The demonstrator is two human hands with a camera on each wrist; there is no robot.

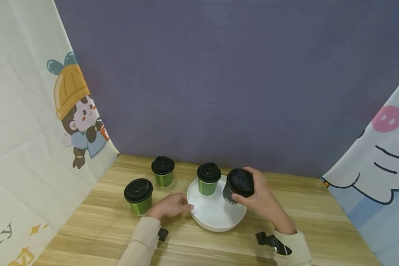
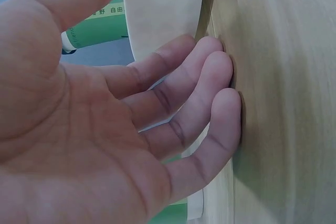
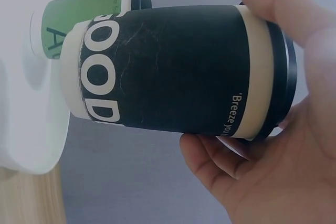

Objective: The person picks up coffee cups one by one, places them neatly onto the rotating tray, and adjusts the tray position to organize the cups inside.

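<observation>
My right hand (image 1: 261, 195) grips a black paper coffee cup (image 3: 178, 72) near its black lid (image 1: 241, 182), thumb and fingers on opposite sides. White lettering runs round the cup's lower part, and its base is at the white round tray (image 1: 216, 218). A green lidded coffee cup (image 1: 207, 187) stands upright on the tray beside it. My left hand (image 1: 173, 205) is at the tray's left edge, thumb by the rim. In the left wrist view its relaxed fingers (image 2: 223, 119) rest low by the tray's wall, fingertips at the table.
Two more green cups with black lids stand left of the tray, one farther back (image 1: 164, 180) and one nearer (image 1: 141, 206), close to my left wrist. The wooden table (image 1: 212, 251) meets a dark cloth backdrop (image 1: 199, 81). Printed cloths hang at both sides.
</observation>
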